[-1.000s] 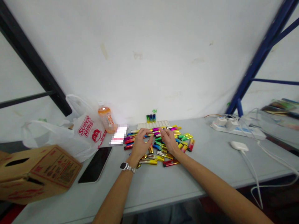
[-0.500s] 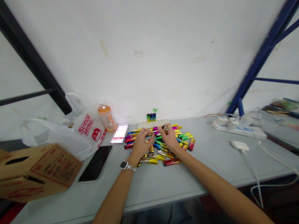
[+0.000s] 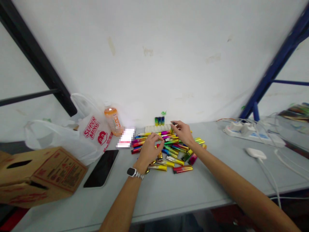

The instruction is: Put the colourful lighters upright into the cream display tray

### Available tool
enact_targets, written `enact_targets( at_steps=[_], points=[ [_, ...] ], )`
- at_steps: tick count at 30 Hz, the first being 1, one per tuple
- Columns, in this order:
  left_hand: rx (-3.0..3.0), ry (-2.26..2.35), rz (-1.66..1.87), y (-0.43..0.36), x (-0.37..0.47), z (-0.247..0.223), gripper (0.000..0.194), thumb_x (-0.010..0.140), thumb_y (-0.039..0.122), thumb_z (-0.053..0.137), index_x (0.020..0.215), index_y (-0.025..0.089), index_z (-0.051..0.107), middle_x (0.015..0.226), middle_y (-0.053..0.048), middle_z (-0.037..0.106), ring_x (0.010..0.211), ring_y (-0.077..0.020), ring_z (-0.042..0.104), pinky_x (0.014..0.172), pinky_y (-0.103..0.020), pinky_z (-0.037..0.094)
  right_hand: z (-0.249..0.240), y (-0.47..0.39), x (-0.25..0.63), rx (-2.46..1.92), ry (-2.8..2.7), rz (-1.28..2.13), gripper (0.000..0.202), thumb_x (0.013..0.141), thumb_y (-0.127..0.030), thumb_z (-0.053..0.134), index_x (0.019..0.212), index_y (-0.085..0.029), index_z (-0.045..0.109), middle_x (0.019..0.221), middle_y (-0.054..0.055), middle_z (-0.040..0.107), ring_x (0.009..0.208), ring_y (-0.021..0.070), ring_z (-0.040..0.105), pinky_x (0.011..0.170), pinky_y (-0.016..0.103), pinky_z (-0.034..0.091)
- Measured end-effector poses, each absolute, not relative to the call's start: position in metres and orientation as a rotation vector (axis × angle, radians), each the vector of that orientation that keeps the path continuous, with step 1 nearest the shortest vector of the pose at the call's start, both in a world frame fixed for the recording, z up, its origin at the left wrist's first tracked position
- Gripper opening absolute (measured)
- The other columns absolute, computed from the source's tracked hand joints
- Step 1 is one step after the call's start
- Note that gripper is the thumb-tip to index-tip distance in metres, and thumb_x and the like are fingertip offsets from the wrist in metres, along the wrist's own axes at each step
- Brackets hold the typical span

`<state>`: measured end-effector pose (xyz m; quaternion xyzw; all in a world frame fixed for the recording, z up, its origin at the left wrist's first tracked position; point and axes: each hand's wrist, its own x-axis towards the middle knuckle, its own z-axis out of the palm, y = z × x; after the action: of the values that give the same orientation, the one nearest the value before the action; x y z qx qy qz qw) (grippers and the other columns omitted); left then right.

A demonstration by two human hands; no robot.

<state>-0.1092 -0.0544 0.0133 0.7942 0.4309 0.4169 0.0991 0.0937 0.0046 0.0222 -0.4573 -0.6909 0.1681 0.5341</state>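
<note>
Many shiny coloured lighters (image 3: 174,150) lie in a loose pile on the grey table. My left hand (image 3: 152,149), with a watch on its wrist, rests over the left part of the pile, thumb and fingers apart and nothing seen between them. Behind the pile, my right hand (image 3: 182,131) pinches a lighter (image 3: 172,129) upright by its dark top, near the right end of a white grid tray (image 3: 152,129). Several blue and green lighters (image 3: 159,121) stand upright side by side at the tray's back.
On the left are a cardboard box (image 3: 55,174), a white plastic bag (image 3: 82,138), an orange drink bottle (image 3: 113,121) and a black phone (image 3: 102,169). A power strip (image 3: 256,134) and white adapter (image 3: 256,153) with cables lie on the right.
My right hand has moved up and right from the pile to the tray's right end, with a lighter now visible upright in its fingers. The view has shifted slightly; my left hand stays over the pile.
</note>
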Motion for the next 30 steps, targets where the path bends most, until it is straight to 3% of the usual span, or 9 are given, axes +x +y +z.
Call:
enact_targets(
  at_steps=[3,8,17,19,23,26,30],
  points=[
    [2.379,1.345,1.152,-0.055,-0.11,0.013,0.007,0.089,0.024,0.058,0.087,0.021,0.064,0.096,-0.004,0.063,0.098,-0.022,0.059,0.09,-0.038,0.047,0.026,0.037,0.098,-1.088,-1.683,0.377,0.03,0.087,-0.037,0.057,0.111,-0.018,0.062,0.087,0.005,0.072,0.068,0.0164,0.066,0.067,0.029,0.051],
    [2.385,1.387,1.089,-0.054,-0.112,0.01,0.01,0.089,0.026,0.058,0.086,0.021,0.066,0.097,-0.005,0.064,0.098,-0.0229,0.058,0.09,-0.039,0.046,0.028,0.084,0.097,-1.101,-1.842,0.299,0.013,0.083,-0.025,0.057,0.094,-0.018,0.061,0.085,0.004,0.071,0.066,0.015,0.065,0.066,0.027,0.049],
    [2.37,1.447,1.079,-0.052,-0.112,0.008,0.012,0.09,0.03,0.059,0.086,0.021,0.066,0.095,-0.005,0.064,0.097,-0.0232,0.058,0.09,-0.039,0.046,0.025,0.115,0.091,-1.137,-1.992,0.413,0.015,0.081,-0.016,0.057,0.092,-0.013,0.067,0.078,0.003,0.069,0.068,0.0145,0.062,0.07,0.026,0.048],
    [2.374,1.45,1.083,-0.052,-0.113,0.007,0.013,0.089,0.03,0.059,0.086,0.021,0.066,0.095,-0.005,0.064,0.096,-0.0234,0.059,0.09,-0.039,0.047,0.027,0.114,0.091,-1.176,-2.033,0.374,0.017,0.084,-0.018,0.057,0.095,-0.012,0.069,0.083,0.004,0.067,0.07,0.0145,0.062,0.073,0.026,0.048],
    [2.38,1.439,1.111,-0.05,-0.114,0.004,0.013,0.089,0.032,0.059,0.085,0.021,0.066,0.094,-0.005,0.064,0.097,-0.024,0.06,0.09,-0.04,0.047,0.031,0.101,0.092,-1.339,-2.115,-0.008,0.032,0.095,-0.032,0.051,0.112,-0.015,0.071,0.111,0.012,0.056,0.085,0.0174,0.06,0.085,0.03,0.045],
    [2.383,1.439,1.122,-0.049,-0.114,0.002,0.015,0.089,0.033,0.058,0.085,0.021,0.066,0.093,-0.005,0.063,0.096,-0.0241,0.06,0.089,-0.04,0.047,0.031,0.086,0.092,-1.459,-2.231,-0.22,0.042,0.1,-0.038,0.04,0.135,-0.024,0.06,0.112,0.013,0.05,0.098,0.0232,0.057,0.089,0.033,0.042],
    [2.377,1.456,1.12,-0.048,-0.115,0.001,0.014,0.089,0.031,0.058,0.084,0.021,0.067,0.092,-0.005,0.062,0.096,-0.0238,0.059,0.09,-0.041,0.047,0.028,0.073,0.088,-1.554,-2.316,-0.31,0.05,0.102,-0.039,0.034,0.15,-0.028,0.042,0.112,0.015,0.05,0.105,0.0277,0.054,0.089,0.037,0.04]
  ],
)
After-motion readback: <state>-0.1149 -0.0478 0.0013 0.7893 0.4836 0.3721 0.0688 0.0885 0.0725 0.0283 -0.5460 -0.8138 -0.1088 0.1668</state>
